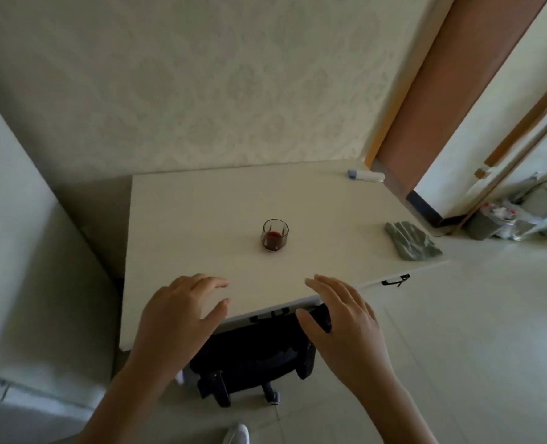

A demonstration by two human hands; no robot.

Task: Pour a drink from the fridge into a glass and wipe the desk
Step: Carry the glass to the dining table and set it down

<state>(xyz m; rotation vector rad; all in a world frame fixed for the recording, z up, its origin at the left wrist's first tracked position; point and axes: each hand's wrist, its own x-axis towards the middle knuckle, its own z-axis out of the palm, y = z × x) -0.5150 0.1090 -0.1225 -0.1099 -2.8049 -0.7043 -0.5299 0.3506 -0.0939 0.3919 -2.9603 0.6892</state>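
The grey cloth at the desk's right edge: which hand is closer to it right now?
Right. The right hand hovers open over the desk's near edge, left of and nearer than the grey cloth. The left hand is farther left, beyond the glass.

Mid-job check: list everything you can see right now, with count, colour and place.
desk: one, white, against the patterned wall
glass: one, clear, dark red drink in the bottom, mid-desk
cloth: one, grey-green, crumpled at the desk's right edge
tube-shaped item: one, white with blue end, far right corner of the desk
chair: one, black, tucked under the desk's near edge
left hand: one, open, empty, over the near edge
right hand: one, open, empty, over the near edge
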